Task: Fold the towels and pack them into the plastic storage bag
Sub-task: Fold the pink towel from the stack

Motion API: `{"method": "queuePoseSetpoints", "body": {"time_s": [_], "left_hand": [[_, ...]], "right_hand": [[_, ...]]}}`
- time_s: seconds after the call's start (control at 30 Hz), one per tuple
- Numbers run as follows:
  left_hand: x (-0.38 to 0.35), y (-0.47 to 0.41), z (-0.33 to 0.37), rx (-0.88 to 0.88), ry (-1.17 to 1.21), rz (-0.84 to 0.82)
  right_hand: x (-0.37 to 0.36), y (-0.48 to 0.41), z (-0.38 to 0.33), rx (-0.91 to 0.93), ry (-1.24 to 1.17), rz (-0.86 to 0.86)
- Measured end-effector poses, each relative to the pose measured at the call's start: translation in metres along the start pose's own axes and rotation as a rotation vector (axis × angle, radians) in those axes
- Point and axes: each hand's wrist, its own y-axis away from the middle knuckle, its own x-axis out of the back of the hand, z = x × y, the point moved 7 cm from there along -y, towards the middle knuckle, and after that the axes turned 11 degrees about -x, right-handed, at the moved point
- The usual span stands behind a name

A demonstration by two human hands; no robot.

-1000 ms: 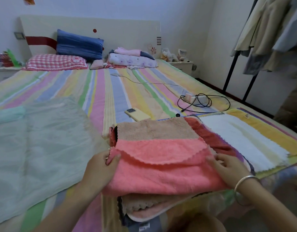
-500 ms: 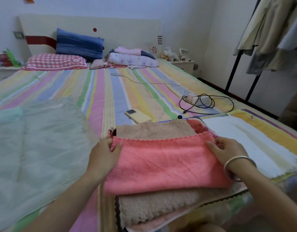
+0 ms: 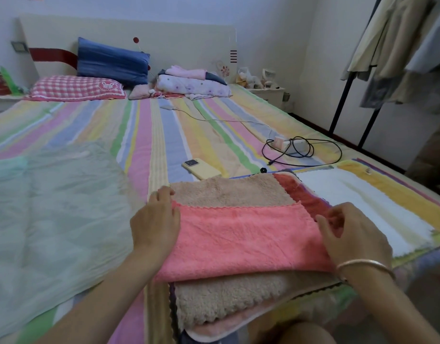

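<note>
A pink towel (image 3: 243, 234) lies folded in half on top of a tan towel (image 3: 229, 192), which tops a stack of several towels at the bed's near edge. My left hand (image 3: 155, 222) rests on the pink towel's left end, fingers curled at its far corner. My right hand (image 3: 350, 234) pinches the towel's right far corner. A dark red towel (image 3: 301, 192) shows under the tan one. The translucent plastic storage bag (image 3: 47, 214) lies flat on the bed to the left. A white, cream and yellow striped towel (image 3: 358, 207) is spread out to the right.
A yellow phone (image 3: 201, 168) lies just beyond the stack. A black cable and white charger (image 3: 298, 147) sit further right. Pillows (image 3: 77, 87) and folded bedding (image 3: 191, 83) line the headboard. A clothes rack (image 3: 343, 95) with hanging garments stands at the right.
The pink towel's near half was brought over to the far edge, so it now lies folded in half. Both hands moved forward with it and now sit at its far corners.
</note>
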Motion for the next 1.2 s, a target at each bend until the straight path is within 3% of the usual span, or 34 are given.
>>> {"method": "queuePoseSetpoints", "body": {"time_s": [0.03, 0.1, 0.17, 0.23, 0.37, 0.5, 0.6, 0.67, 0.77, 0.87, 0.93, 1.07, 1.2], "left_hand": [[0.003, 0.000, 0.009, -0.065, -0.013, 0.031], [0.007, 0.003, 0.038, -0.226, 0.055, 0.067], [0.004, 0.012, 0.075, -0.370, 0.258, -0.030], [-0.009, 0.027, 0.113, -0.466, 0.414, -0.225], [-0.047, 0.052, 0.142, -0.597, 0.168, -0.493], [-0.066, 0.063, 0.140, -0.571, 0.090, -0.520], [-0.060, 0.064, 0.138, -0.544, 0.227, -0.510], [-0.042, 0.056, 0.127, -0.408, 0.582, -0.406], [-0.019, 0.044, 0.087, 0.045, 1.091, -0.202], [-0.027, 0.046, 0.044, 0.656, 1.467, -0.315], [-0.024, 0.051, 0.025, 0.849, 1.575, -0.428], [-0.023, 0.052, 0.002, 0.873, 1.615, -0.489], [-0.031, 0.051, -0.014, 0.773, 1.313, -0.412]], "right_hand": [[0.005, 0.012, 0.003, -0.022, -0.036, -0.042], [-0.002, 0.039, 0.007, -0.160, -0.185, -0.336], [-0.024, 0.073, 0.012, -0.408, -0.411, -0.709], [-0.039, 0.099, 0.010, -0.593, -0.587, -0.914], [-0.047, 0.105, 0.012, -0.815, -1.028, -0.830], [-0.043, 0.090, 0.012, -0.840, -1.211, -0.647], [-0.039, 0.071, 0.011, -0.695, -0.913, -0.442], [-0.027, 0.057, -0.006, -0.431, -0.503, -0.279], [-0.017, 0.056, -0.058, -0.094, -0.291, -0.136], [-0.022, 0.080, -0.122, 0.315, -0.278, -0.005], [-0.037, 0.106, -0.150, 0.535, -0.223, 0.025], [-0.072, 0.144, -0.161, 0.764, -0.113, -0.049], [-0.083, 0.151, -0.149, 0.769, -0.176, -0.208]]}}
